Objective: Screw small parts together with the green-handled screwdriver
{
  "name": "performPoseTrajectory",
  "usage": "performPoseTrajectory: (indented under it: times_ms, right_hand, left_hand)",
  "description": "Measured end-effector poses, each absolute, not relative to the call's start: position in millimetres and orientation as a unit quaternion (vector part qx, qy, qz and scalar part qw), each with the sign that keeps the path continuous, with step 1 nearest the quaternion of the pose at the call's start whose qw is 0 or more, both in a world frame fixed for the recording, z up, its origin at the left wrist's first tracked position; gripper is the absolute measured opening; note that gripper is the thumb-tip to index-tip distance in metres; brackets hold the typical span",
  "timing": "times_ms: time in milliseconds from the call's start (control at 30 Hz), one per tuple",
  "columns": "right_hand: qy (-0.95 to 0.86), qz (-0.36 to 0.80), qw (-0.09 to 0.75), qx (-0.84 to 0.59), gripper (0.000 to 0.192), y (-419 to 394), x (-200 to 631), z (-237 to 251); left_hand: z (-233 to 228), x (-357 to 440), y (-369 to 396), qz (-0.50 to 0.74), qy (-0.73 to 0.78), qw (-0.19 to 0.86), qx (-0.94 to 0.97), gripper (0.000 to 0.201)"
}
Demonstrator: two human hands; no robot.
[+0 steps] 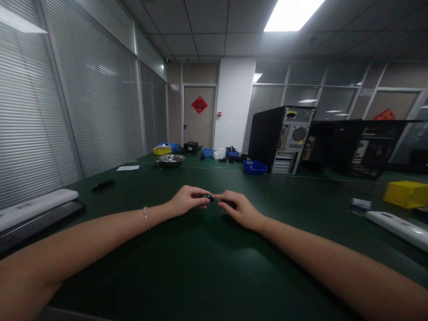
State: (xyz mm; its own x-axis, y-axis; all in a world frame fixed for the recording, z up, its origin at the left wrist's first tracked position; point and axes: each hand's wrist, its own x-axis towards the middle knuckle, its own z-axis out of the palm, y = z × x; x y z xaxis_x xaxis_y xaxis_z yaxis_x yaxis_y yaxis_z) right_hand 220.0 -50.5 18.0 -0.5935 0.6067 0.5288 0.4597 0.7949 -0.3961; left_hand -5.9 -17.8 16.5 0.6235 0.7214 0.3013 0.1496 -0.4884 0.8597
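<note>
1. Centre of frame: small dark-green and black part (209,197), held up between two bare hands just above a dark green, smooth surface (214,267). Exact shape too small to tell.
2. Left hand (187,200), left of centre: fingers grasping the part from its left side, thumb below, index finger above. Thin silvery bracelet (146,218) around the wrist.
3. Right hand (241,208), right of centre: thumb and index finger pinched at the part's right end. Which bit of it they grip is too small to tell.
4. Left edge of frame: long white bar-shaped object (43,206) lying beside a flat black object (43,225). Above and to the right of these, a slim green-and-black object (103,185), blurred.
5. Beyond the left hand, further back: white flat sheet (127,168); round shiny metal bowl (171,163); shallow yellow tray (162,151) behind it.
6. Right of centre, toward the back: open blue plastic tray (255,168), just beside an upright black computer tower (265,136) with a grey metal rear panel.
7. Right edge: boxy yellow container (405,195), near a long white object (397,228).
</note>
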Motion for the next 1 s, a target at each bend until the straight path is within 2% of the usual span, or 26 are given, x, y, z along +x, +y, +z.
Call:
performPoseTrajectory:
  times_ms: [233, 533, 667, 900, 1000]
  right_hand:
    - [-0.893, 0.113, 0.314, -0.303, 0.031, -52, 223, 19]
    - [-0.891, 0.11, 0.322, -0.302, 0.032, -52, 223, 18]
    - [-0.889, 0.11, 0.326, -0.304, 0.032, -52, 222, 18]
    - [-0.886, 0.162, 0.309, -0.306, 0.03, -56, 224, 22]
    - [-0.885, 0.175, 0.309, -0.3, 0.03, -54, 225, 20]
  left_hand:
    - [19, -5, -21, 0.322, 0.289, 0.382, 0.817, 0.035]
    - [16, -3, -15, 0.321, 0.276, 0.427, 0.799, 0.033]
    - [14, -2, -13, 0.358, 0.258, 0.471, 0.764, 0.032]
    - [8, -4, -4, 0.367, 0.261, 0.444, 0.775, 0.031]
    - [8, -2, -7, 0.352, 0.237, 0.471, 0.773, 0.031]
